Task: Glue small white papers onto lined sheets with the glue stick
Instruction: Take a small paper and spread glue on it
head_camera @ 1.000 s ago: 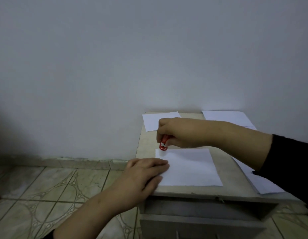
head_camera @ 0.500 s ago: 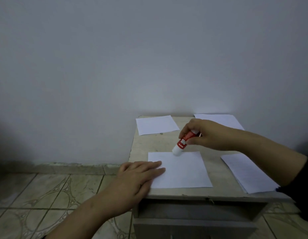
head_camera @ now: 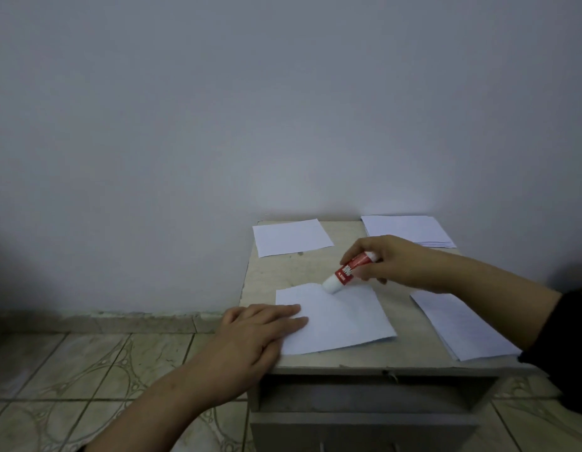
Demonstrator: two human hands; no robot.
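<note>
Head view: small pale wooden table [head_camera: 270,278] set against a plain grey wall [head_camera: 218,109], tiled floor [head_camera: 55,370] open to its left. White square paper [head_camera: 342,318] lies near-centre, its left edge close to the table's left edge; bare tabletop lies beyond it. Another white paper [head_camera: 291,237] far left, a white stack [head_camera: 408,230] far right, lined sheets [head_camera: 462,324] at the right edge. Left hand [head_camera: 257,334] flat, fingers straight, pressing the paper's left margin, grip open. Right hand [head_camera: 390,262], grip closed round the red-and-white glue stick [head_camera: 346,272], tilted, white tip touching the paper's far edge.
</note>
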